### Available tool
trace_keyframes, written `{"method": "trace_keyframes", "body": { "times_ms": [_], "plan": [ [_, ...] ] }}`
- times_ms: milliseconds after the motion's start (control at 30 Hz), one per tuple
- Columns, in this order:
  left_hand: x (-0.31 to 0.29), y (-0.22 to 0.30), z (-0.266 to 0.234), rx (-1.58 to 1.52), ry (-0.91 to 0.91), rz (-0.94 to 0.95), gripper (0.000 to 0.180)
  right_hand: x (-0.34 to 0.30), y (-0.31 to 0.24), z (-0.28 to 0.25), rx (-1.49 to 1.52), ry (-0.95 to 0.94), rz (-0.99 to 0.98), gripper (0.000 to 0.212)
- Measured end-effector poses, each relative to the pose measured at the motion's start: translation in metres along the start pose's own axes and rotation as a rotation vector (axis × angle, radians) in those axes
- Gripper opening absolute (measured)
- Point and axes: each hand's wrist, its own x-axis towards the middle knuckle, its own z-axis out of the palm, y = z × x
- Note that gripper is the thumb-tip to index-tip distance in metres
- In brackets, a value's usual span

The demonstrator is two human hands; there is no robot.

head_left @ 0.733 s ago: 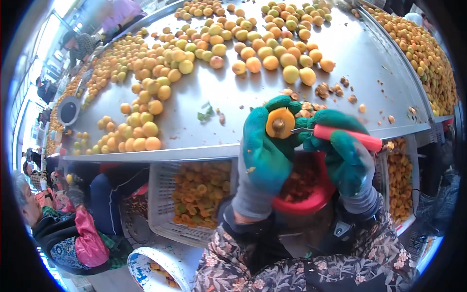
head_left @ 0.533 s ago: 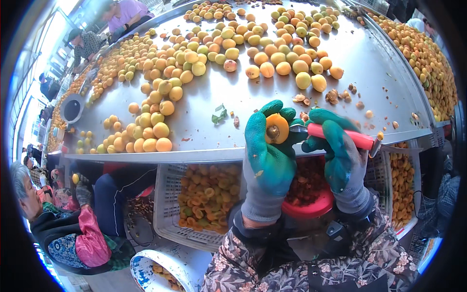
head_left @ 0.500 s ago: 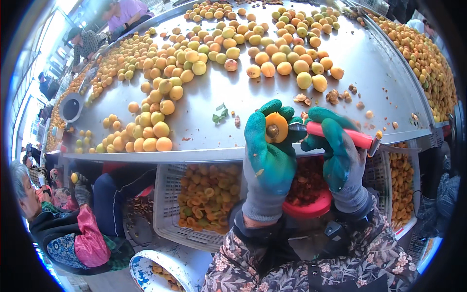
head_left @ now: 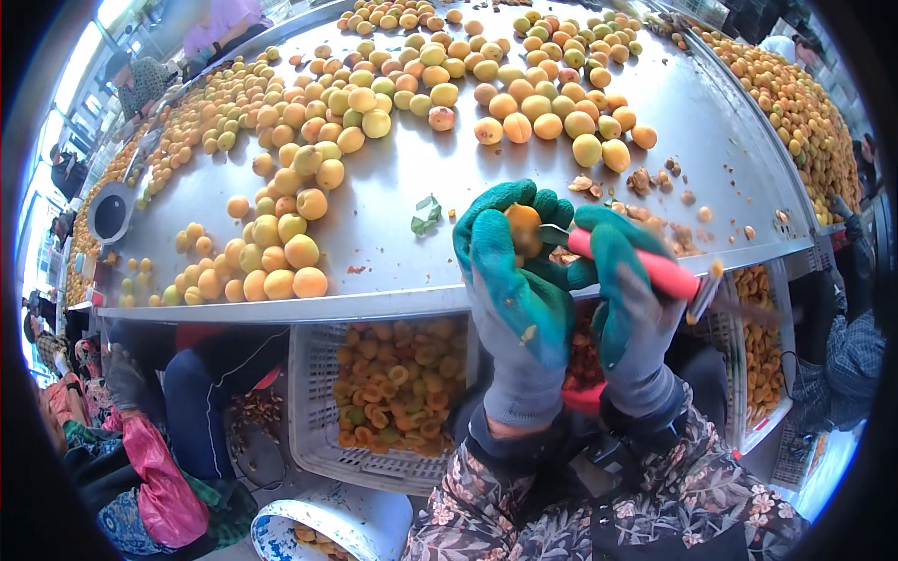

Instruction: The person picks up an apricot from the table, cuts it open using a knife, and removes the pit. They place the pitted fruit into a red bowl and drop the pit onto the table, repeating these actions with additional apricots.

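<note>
My left hand (head_left: 513,290), in a green-coated grey glove, is closed around an apricot half (head_left: 526,230) just above the table's front edge. My right hand (head_left: 629,299), gloved alike, grips a hand tool with a red handle (head_left: 662,272). The tool's thin metal tip (head_left: 556,231) reaches the apricot's right side; whether it is inside the flesh cannot be made out. Motion blurs the fruit and the tool's outer end. Apricot pits and scraps (head_left: 640,180) lie on the metal table (head_left: 393,266) beyond my hands.
Whole apricots (head_left: 301,251) spread across the table's left and far parts. Below its edge stand a crate (head_left: 309,411) of apricot halves, a red basin (head_left: 586,398) between my forearms, and another crate of halves (head_left: 760,351) at right. A white bucket (head_left: 379,522) stands lower left, near a co-worker's pink sleeve (head_left: 161,472).
The apricot half has turned, so its pit no longer shows clearly. The tool's tip has come in against the fruit, and my hands are closer together. The whole view has shifted slightly.
</note>
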Motion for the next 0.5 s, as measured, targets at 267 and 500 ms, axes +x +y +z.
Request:
{"method": "trace_keyframes", "body": {
  "times_ms": [267,500],
  "plan": [
    [-0.004,-0.004,-0.001,0.153,-0.038,0.121,0.038,0.008,0.009,-0.01,0.08,-0.058,0.187,0.03],
    [0.004,-0.011,-0.001,-0.133,-0.195,-0.356,0.036,0.04,-0.032,-0.045,-0.138,-0.326,0.178,0.034]
  ]
}}
